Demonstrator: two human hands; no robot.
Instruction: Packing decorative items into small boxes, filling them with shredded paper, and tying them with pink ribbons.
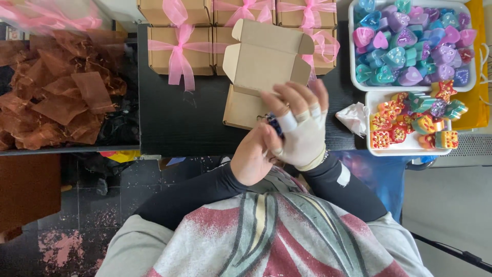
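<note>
Left hand point(251, 159) and gloved right hand point(302, 128) are together, both pinching a small dark blue piece point(273, 124) above the open cardboard box point(256, 77). Loose grip could drop it off the black table point(179, 123).

We have the open cardboard box point(256, 77) on the table point(184, 123) straight ahead, its lid standing up at the far side. Behind it and to its left sit the closed ribbon-tied boxes point(179, 48) in rows. Left of the table lies a heap of organza bags point(56, 87). To the right, a tray of heart-shaped pieces point(412, 43) sits behind a smaller tray of mixed pieces point(415, 123), with crumpled paper point(352, 117) just left of the nearer tray. Our left hand point(253, 154) and right hand point(302, 123) meet just before the open box.
</note>
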